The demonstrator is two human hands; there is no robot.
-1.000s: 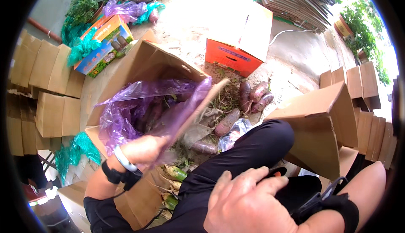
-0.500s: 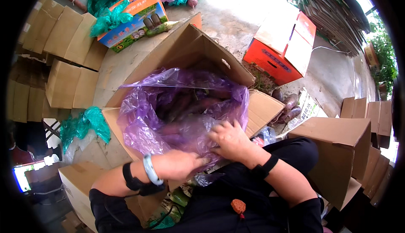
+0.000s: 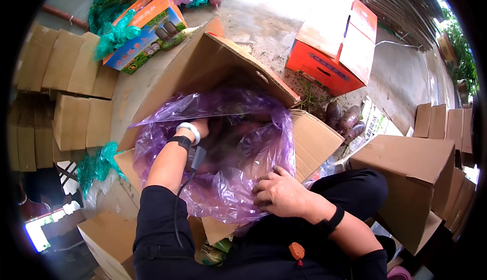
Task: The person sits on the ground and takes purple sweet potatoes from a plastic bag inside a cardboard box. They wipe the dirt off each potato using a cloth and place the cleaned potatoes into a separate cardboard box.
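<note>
The left hand (image 3: 203, 127) reaches down into the purple plastic liner (image 3: 228, 178) of the open cardboard box (image 3: 213, 72), its fingers hidden so their state cannot be told, while the right hand (image 3: 281, 194) grips the liner's near rim.

Both arms reaching forward and down.
Left hand (image 3: 204, 127) extended, mostly hidden past the wrist; right hand (image 3: 280, 193) curled, knuckles up, fingers gripping.

Black sleeves, black wrist straps (white band left).
</note>
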